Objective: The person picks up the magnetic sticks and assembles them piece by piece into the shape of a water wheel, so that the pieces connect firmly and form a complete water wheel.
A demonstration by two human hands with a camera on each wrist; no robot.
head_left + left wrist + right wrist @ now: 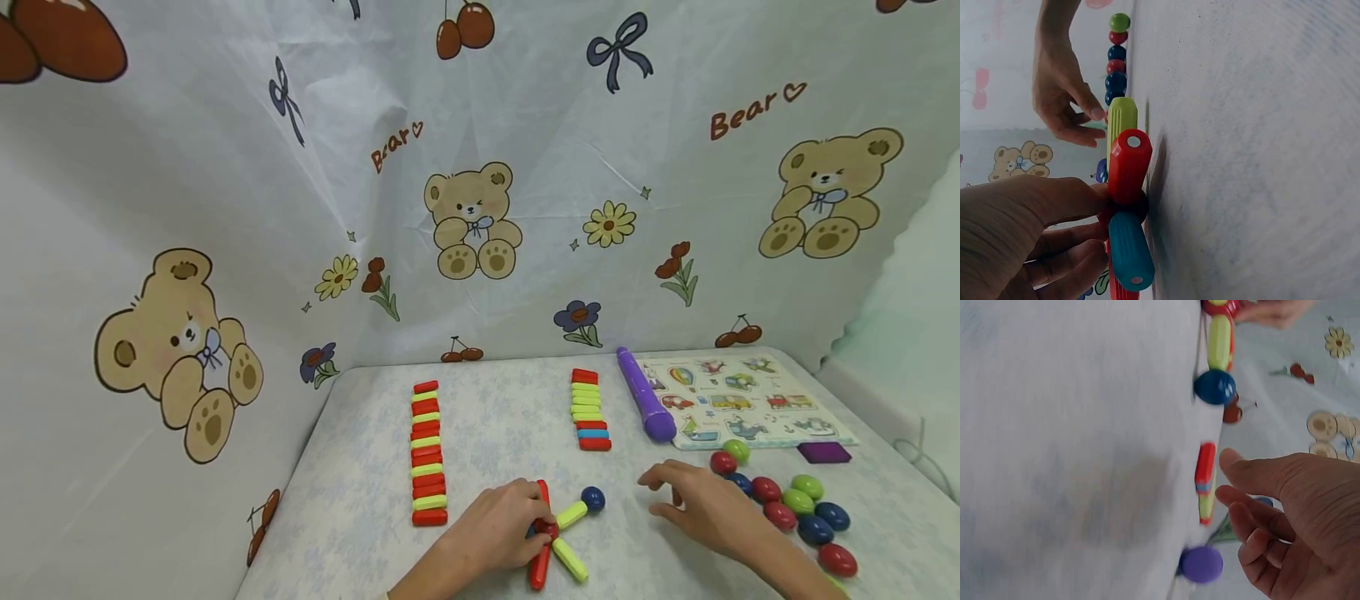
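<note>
A star of magnetic sticks [557, 533] lies near the table's front edge: a red stick [1127, 164], yellow-green sticks [572, 514] and a teal stick [1130, 251] meet at a dark red ball hub [1135, 205]. One yellow-green stick ends in a blue ball [592, 498]. My left hand [534, 523] pinches the hub, thumb on top and fingers curled beneath. My right hand [663, 493] hovers just right of the blue ball [1215, 386], fingers loosely bent and holding nothing.
Red, green and blue balls [783, 500] lie in a cluster at the right. Two rows of spare sticks [427, 454] [588, 410] run toward the back. A purple pen [645, 398], a picture puzzle board [750, 400] and a purple block [823, 452] sit behind. Printed cloth walls the table.
</note>
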